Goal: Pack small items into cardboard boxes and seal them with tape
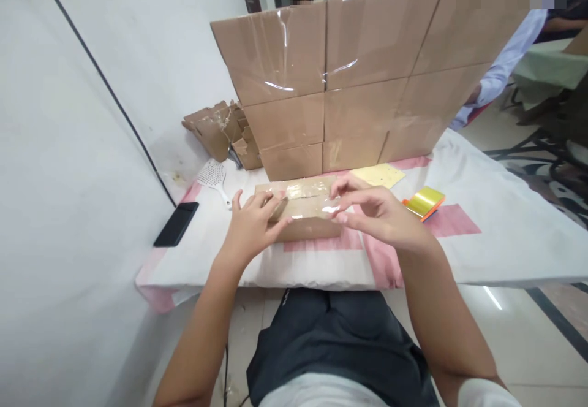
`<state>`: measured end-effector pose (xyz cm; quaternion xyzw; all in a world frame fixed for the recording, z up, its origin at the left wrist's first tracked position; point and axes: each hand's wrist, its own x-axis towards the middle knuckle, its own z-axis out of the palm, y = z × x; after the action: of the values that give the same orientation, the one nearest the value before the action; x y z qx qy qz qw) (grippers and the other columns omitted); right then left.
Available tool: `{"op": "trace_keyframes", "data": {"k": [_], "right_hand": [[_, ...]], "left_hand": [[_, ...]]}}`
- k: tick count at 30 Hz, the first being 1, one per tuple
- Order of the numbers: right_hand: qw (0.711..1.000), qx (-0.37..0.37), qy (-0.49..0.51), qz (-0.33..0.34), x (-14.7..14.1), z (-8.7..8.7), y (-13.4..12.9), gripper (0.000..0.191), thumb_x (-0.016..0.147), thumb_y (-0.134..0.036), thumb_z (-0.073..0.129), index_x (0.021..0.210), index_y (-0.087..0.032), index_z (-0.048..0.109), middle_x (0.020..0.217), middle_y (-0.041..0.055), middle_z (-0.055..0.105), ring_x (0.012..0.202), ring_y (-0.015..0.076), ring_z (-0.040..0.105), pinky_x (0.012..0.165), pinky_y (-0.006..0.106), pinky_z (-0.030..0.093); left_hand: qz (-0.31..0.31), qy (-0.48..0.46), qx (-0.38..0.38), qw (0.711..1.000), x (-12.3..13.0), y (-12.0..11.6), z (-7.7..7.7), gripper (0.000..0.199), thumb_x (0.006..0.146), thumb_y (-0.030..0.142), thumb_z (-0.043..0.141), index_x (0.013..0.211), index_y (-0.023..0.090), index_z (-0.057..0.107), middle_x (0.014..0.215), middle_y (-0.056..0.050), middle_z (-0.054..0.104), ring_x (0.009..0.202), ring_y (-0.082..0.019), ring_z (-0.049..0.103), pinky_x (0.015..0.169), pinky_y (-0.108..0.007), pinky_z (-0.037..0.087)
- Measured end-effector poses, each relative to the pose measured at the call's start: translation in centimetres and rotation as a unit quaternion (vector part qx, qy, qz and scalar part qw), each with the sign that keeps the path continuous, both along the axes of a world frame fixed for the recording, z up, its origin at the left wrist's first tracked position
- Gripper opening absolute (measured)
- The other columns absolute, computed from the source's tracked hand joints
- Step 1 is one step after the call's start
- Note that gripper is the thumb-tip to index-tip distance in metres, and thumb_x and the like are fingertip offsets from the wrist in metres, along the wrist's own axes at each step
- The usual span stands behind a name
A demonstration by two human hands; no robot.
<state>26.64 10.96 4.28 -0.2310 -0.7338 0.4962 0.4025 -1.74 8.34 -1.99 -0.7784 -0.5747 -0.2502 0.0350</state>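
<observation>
A small brown cardboard box (307, 230) sits near the front edge of the table, with shiny clear tape across its top. My left hand (257, 220) lies over the box's left end, fingers stretched out and spread. At the right end is my right hand (370, 208), its fingers apart and curved, with the fingertips at the taped edge of the box. Whether those fingertips pinch a bit of tape is too small to tell. To the right of this hand rests a roll of yellow tape (426, 202) with orange and blue at its edge.
A tall panel of taped cardboard (358, 76) stands behind the box. On the left are a black phone (177, 224), a white slotted spatula (214, 177) and torn cardboard (211, 128). A yellow sheet (379, 176) lies before the panel. Someone's light-blue sleeve (509, 57) shows at right.
</observation>
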Motion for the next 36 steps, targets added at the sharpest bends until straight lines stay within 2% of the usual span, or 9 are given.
{"op": "trace_keyframes", "data": {"k": [2, 4, 9, 13, 19, 22, 26, 29, 36], "right_hand": [[0.992, -0.065, 0.028, 0.103, -1.3, 0.9, 0.0, 0.035, 0.080, -0.060, 0.076, 0.078, -0.025, 0.079, 0.087, 0.0051, 0.069, 0.084, 0.0217, 0.065, 0.080, 0.041, 0.057], [0.981, -0.110, 0.045, 0.153, -3.1, 1.2, 0.9, 0.039, 0.080, -0.061, 0.074, 0.074, -0.023, 0.076, 0.075, 0.0033, 0.068, 0.076, 0.0201, 0.064, 0.074, 0.038, 0.056], [0.995, -0.080, -0.013, 0.066, -7.6, -1.2, 6.1, 0.023, 0.078, -0.041, 0.078, 0.072, -0.018, 0.075, 0.076, 0.0018, 0.072, 0.075, 0.0149, 0.062, 0.074, 0.028, 0.049], [0.994, -0.086, -0.068, 0.025, -8.7, -3.2, 8.6, 0.019, 0.074, -0.034, 0.077, 0.077, -0.015, 0.077, 0.079, 0.0037, 0.073, 0.074, 0.0149, 0.061, 0.071, 0.028, 0.046], [0.996, -0.034, -0.076, 0.023, -8.7, -3.0, 8.6, 0.017, 0.074, -0.032, 0.072, 0.076, -0.015, 0.076, 0.079, 0.0040, 0.074, 0.074, 0.0158, 0.063, 0.072, 0.029, 0.047], [0.996, -0.023, -0.082, 0.015, -9.0, -2.9, 8.8, 0.017, 0.074, -0.031, 0.071, 0.077, -0.015, 0.076, 0.081, 0.0049, 0.074, 0.076, 0.0166, 0.064, 0.073, 0.030, 0.048], [0.993, -0.011, -0.113, -0.012, -9.3, -3.1, 9.2, 0.016, 0.076, -0.027, 0.068, 0.081, -0.013, 0.077, 0.082, 0.0064, 0.076, 0.077, 0.0179, 0.066, 0.073, 0.029, 0.049], [0.986, 0.028, -0.160, -0.043, -9.4, -3.3, 9.3, 0.015, 0.080, -0.024, 0.066, 0.080, -0.015, 0.078, 0.081, 0.0051, 0.076, 0.077, 0.0174, 0.066, 0.072, 0.028, 0.048], [0.951, 0.098, -0.265, -0.128, -9.9, -2.7, 9.1, 0.016, 0.084, -0.022, 0.065, 0.075, -0.019, 0.077, 0.076, 0.0016, 0.074, 0.075, 0.0160, 0.064, 0.072, 0.027, 0.042]], "left_hand": [[0.009, 0.004, 0.002, 1.000, 0.7, 0.1, -0.7, 0.051, 0.091, 0.052, 0.063, 0.134, 0.026, 0.064, 0.136, -0.016, 0.062, 0.126, -0.037, 0.057, 0.119, -0.065, 0.014], [0.005, -0.002, 0.016, 1.000, 0.8, 0.4, -1.6, 0.049, 0.091, 0.052, 0.063, 0.132, 0.025, 0.064, 0.143, -0.016, 0.058, 0.131, -0.036, 0.055, 0.119, -0.060, 0.021], [0.014, -0.010, 0.042, 0.999, 0.6, 0.4, -2.7, 0.054, 0.092, 0.048, 0.063, 0.140, 0.023, 0.056, 0.146, -0.012, 0.059, 0.135, -0.031, 0.054, 0.119, -0.050, 0.028], [0.040, -0.012, 0.041, 0.998, 1.1, 0.3, -2.6, 0.069, 0.092, 0.050, 0.063, 0.150, 0.019, 0.044, 0.145, -0.014, 0.060, 0.133, -0.029, 0.056, 0.120, -0.049, 0.029], [0.037, 0.035, 0.106, 0.993, 1.2, 0.2, -3.3, 0.067, 0.094, 0.050, 0.060, 0.154, 0.025, 0.042, 0.153, -0.014, 0.052, 0.135, -0.030, 0.055, 0.120, -0.052, 0.025], [0.026, 0.030, 0.156, 0.987, 1.2, 0.2, -3.9, 0.066, 0.095, 0.050, 0.060, 0.153, 0.023, 0.044, 0.153, -0.016, 0.052, 0.133, -0.030, 0.056, 0.119, -0.051, 0.028], [0.003, 0.030, 0.197, 0.980, 1.0, 0.2, -4.1, 0.045, 0.095, 0.041, 0.063, 0.139, 0.027, 0.061, 0.153, -0.015, 0.052, 0.129, -0.028, 0.060, 0.116, -0.052, 0.030], [-0.022, 0.043, 0.211, 0.976, 1.0, 0.2, -4.1, 0.028, 0.095, 0.032, 0.064, 0.122, 0.033, 0.072, 0.147, -0.008, 0.059, 0.121, -0.026, 0.063, 0.114, -0.052, 0.031], [-0.056, 0.031, 0.234, 0.970, 1.2, -0.1, -4.2, 0.027, 0.095, 0.020, 0.065, 0.118, 0.031, 0.072, 0.124, -0.001, 0.075, 0.115, -0.022, 0.065, 0.112, -0.050, 0.031]]}}
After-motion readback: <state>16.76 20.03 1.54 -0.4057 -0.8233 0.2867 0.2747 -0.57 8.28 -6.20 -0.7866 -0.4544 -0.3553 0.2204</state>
